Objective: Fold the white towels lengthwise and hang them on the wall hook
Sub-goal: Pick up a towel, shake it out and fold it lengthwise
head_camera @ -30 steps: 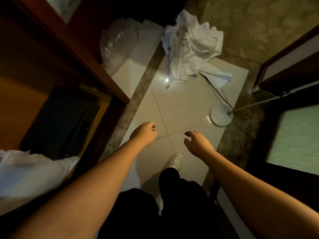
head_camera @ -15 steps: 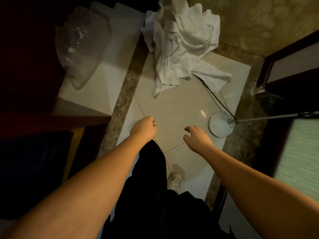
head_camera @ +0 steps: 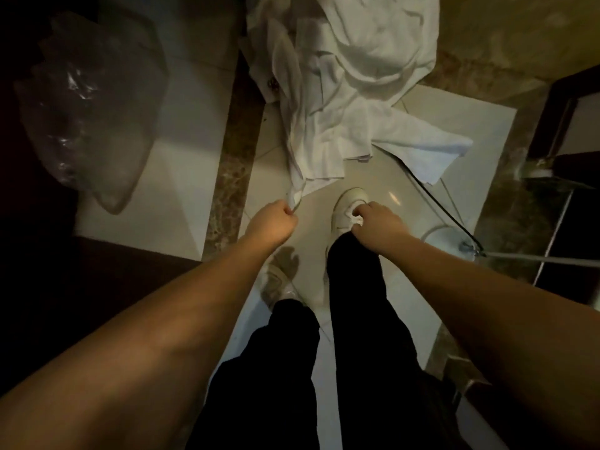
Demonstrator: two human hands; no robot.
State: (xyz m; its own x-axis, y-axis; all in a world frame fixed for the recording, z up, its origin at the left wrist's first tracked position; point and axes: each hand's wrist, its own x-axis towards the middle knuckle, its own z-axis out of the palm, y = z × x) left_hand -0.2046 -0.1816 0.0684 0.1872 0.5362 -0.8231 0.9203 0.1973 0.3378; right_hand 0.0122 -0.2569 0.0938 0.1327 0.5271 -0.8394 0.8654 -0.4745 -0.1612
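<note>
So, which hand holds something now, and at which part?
The left hand pinches the lowest corner of the white towels. The right hand is curled over the shoe and holds nothing visible.

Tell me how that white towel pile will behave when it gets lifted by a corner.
The towel pile looks floppy: it lies in crumpled folds. Lifted by the corner the left hand pinches, it would probably drape and drag. Its layers overlap, so neighbours may come along.

Black trousers (head_camera: 357, 319), white sneakers (head_camera: 347, 209), bare forearms.

I'm looking down into a dim home or hotel hallway: glossy tiled floor (head_camera: 181, 131) with marble border (head_camera: 232, 177), dark wooden doorframe (head_camera: 552, 102), crumpled white towels (head_camera: 341, 92).
</note>
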